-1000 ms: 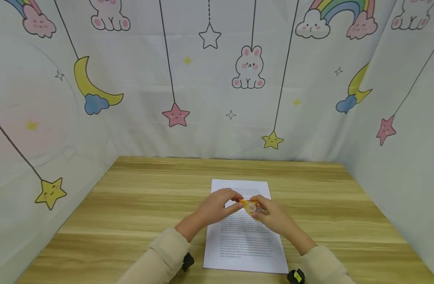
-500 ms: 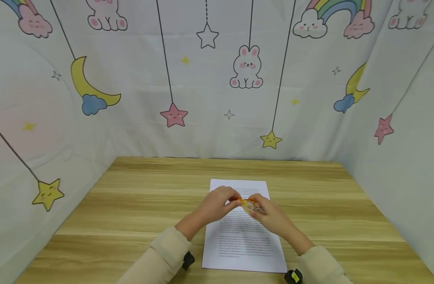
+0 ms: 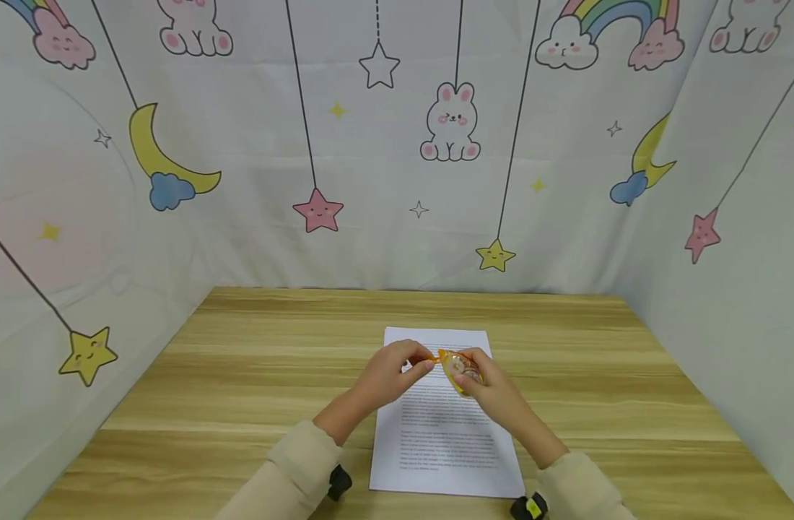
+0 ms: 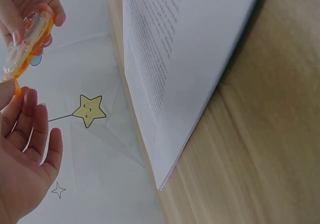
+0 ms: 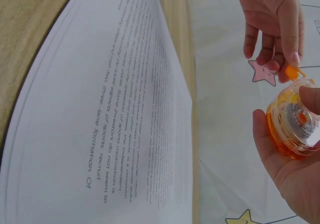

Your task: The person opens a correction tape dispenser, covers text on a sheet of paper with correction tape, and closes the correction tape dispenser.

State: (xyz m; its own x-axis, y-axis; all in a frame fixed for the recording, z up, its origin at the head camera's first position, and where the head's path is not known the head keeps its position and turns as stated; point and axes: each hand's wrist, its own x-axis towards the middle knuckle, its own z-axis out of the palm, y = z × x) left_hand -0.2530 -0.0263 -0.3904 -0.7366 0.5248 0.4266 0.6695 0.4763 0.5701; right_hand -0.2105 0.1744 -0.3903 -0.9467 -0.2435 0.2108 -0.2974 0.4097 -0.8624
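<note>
wooden table (image 3: 273,354), right hand (image 3: 491,388) round tape dispenser (image 5: 295,118)

In the head view, the left forearm (image 3: 335,419) and right forearm (image 3: 541,439) slant inward from the bottom edge. Below centre, the left-hand grip (image 3: 387,372) pinches between thumb and fingers; just beside it, the right-hand grip (image 3: 494,393) holds, thumb and fingers curled.

The left cream cloth sleeve (image 3: 276,477) and the right cream cloth sleeve (image 3: 582,484) both have wide cuffs. A small, chunky black block (image 3: 338,482) sits by the left cuff. Another black block (image 3: 521,508), with a yellow patch (image 3: 534,509), sits by the right.
</note>
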